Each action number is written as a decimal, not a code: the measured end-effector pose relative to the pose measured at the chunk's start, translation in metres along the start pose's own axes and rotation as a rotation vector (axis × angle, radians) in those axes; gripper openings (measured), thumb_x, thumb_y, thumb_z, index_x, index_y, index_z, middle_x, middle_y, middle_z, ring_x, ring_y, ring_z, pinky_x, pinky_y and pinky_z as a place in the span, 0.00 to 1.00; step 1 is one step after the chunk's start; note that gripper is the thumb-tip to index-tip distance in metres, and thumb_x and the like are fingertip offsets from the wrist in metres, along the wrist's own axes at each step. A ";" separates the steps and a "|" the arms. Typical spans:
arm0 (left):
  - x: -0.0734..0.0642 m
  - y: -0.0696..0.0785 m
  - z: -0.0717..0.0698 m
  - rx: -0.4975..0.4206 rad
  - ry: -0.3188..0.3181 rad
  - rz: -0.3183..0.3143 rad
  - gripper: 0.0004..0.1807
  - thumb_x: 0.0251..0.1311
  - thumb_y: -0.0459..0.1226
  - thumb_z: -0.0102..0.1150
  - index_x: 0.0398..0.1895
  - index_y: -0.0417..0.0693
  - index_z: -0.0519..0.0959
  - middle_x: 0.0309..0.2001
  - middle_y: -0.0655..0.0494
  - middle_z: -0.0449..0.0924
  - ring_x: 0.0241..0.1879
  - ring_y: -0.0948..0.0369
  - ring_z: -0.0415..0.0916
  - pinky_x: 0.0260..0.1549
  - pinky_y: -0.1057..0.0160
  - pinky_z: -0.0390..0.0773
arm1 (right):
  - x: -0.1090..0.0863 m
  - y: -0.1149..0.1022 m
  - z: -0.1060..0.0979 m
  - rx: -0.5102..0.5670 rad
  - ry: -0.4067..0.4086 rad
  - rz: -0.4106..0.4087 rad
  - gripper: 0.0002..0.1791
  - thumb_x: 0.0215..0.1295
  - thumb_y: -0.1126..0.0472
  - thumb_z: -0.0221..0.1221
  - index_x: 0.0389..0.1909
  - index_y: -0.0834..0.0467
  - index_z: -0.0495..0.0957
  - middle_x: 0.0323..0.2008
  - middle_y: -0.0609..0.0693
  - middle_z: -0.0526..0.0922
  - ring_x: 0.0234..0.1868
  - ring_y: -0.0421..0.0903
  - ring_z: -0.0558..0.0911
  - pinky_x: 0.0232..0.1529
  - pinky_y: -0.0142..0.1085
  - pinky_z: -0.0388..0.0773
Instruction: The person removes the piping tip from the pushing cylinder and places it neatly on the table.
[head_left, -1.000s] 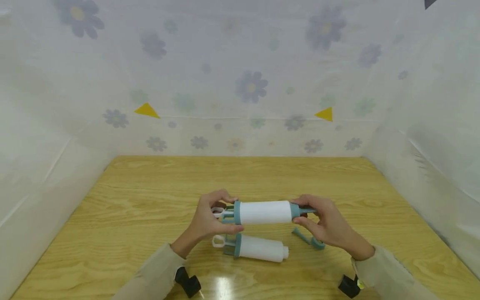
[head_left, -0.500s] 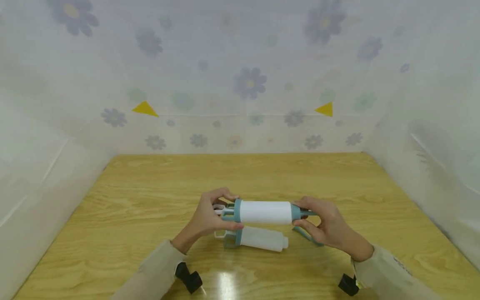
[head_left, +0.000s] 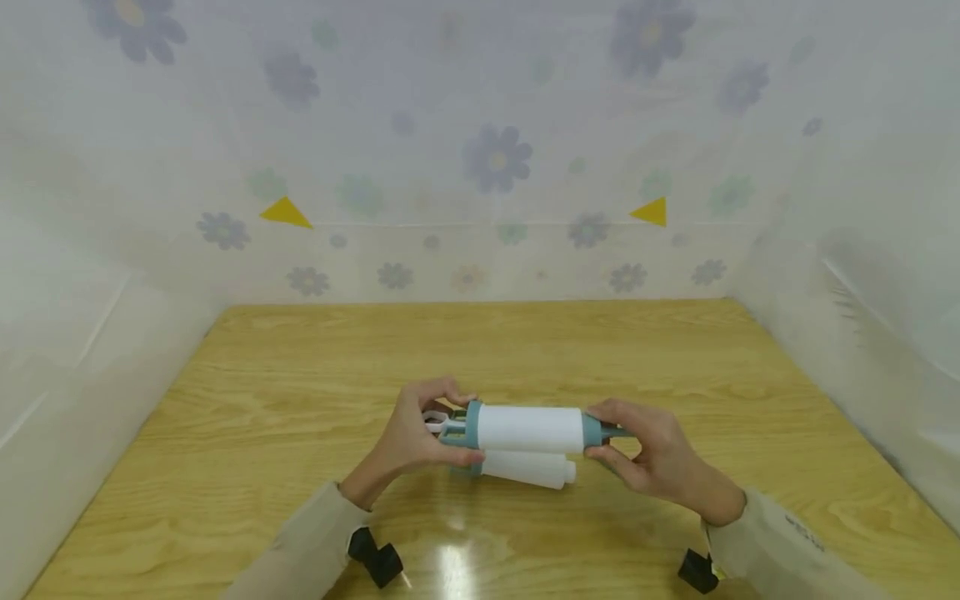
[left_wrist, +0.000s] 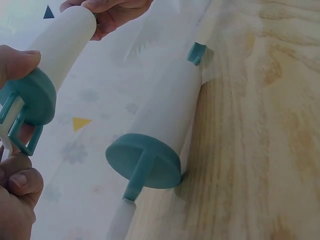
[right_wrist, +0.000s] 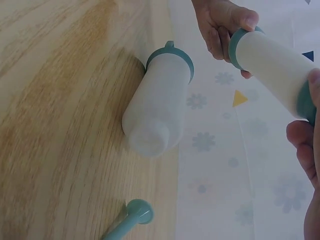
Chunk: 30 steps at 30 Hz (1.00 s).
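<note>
In the head view a white syringe-like dispenser is held level above the table, with a teal collar, a pull handle and a teal nozzle cap. My left hand grips its collar at the handle end, thumb and fingers on opposite sides. At the other end my right hand pinches the teal nozzle cap. A second white dispenser lies on its side on the table, its tip bare; in the head view the held one partly covers it. A loose teal nozzle lies near that tip in the right wrist view.
The wooden table stretches back to a white flower-patterned curtain with two yellow triangles. Similar sheeting stands along both sides. Black wrist cameras sit under the sleeves.
The lying dispenser has shifted upward in the head view, behind the held one, and the loose nozzle is now hidden there. Both hands keep their grip and have barely moved.
</note>
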<state>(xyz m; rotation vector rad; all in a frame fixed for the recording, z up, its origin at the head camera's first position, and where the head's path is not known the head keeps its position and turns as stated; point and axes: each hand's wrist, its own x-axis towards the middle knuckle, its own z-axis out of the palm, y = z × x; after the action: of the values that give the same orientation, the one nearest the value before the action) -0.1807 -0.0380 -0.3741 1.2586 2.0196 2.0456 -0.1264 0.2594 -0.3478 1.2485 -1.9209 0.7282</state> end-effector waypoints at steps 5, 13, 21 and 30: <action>-0.004 -0.003 0.002 -0.004 0.005 0.038 0.20 0.32 0.25 0.75 0.33 0.41 0.78 0.38 0.38 0.80 0.27 0.61 0.83 0.21 0.57 0.82 | 0.000 -0.002 0.001 0.026 -0.005 -0.029 0.23 0.70 0.51 0.54 0.39 0.72 0.76 0.30 0.58 0.82 0.23 0.40 0.82 0.26 0.23 0.78; -0.005 0.002 -0.001 0.020 -0.005 -0.028 0.20 0.34 0.28 0.76 0.33 0.43 0.77 0.43 0.34 0.81 0.28 0.62 0.83 0.23 0.57 0.83 | -0.002 -0.006 0.002 -0.024 0.024 -0.066 0.23 0.70 0.52 0.55 0.39 0.73 0.75 0.30 0.60 0.81 0.23 0.40 0.80 0.23 0.23 0.76; -0.004 0.004 -0.003 0.011 -0.010 -0.101 0.20 0.33 0.28 0.76 0.32 0.41 0.77 0.45 0.34 0.81 0.29 0.62 0.82 0.25 0.58 0.83 | -0.002 -0.008 0.000 -0.075 0.008 -0.028 0.25 0.70 0.50 0.54 0.41 0.72 0.77 0.31 0.57 0.81 0.23 0.40 0.81 0.24 0.24 0.77; -0.005 0.005 -0.004 -0.005 -0.018 -0.130 0.20 0.37 0.32 0.77 0.34 0.41 0.77 0.47 0.33 0.80 0.29 0.61 0.83 0.27 0.58 0.83 | 0.001 -0.009 -0.001 -0.058 -0.011 -0.016 0.24 0.70 0.49 0.54 0.39 0.71 0.77 0.30 0.57 0.82 0.23 0.40 0.81 0.25 0.24 0.77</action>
<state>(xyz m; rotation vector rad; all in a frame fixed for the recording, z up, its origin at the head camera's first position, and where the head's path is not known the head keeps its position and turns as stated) -0.1768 -0.0450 -0.3717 1.1082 2.0296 1.9734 -0.1181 0.2568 -0.3456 1.2327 -1.9254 0.6543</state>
